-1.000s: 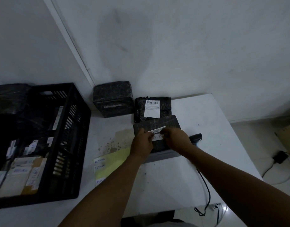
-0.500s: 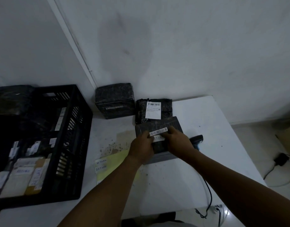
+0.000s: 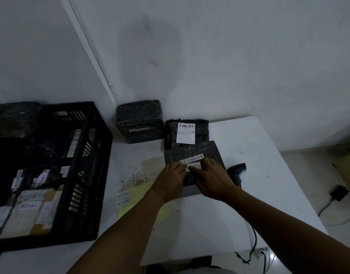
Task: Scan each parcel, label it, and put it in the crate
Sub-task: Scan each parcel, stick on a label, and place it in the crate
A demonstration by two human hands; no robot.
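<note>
on the table [image 3: 219, 224], both hands' fingers flat, pressing the return label [image 3: 195, 166] onto the parcel [image 3: 192, 153]; crate [image 3: 95, 175] partly filled; two parcels [image 3: 139, 121] left.

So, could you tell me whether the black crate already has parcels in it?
Partly filled: the black crate holds several labelled parcels at its near end, some marked RETURN.

Dim, bluish light throughout — the crate [image 3: 51, 175] at left sinks into near-black, the wall [image 3: 229, 56] shows blotchy shadow, and straight lines bow toward the edges.
</note>
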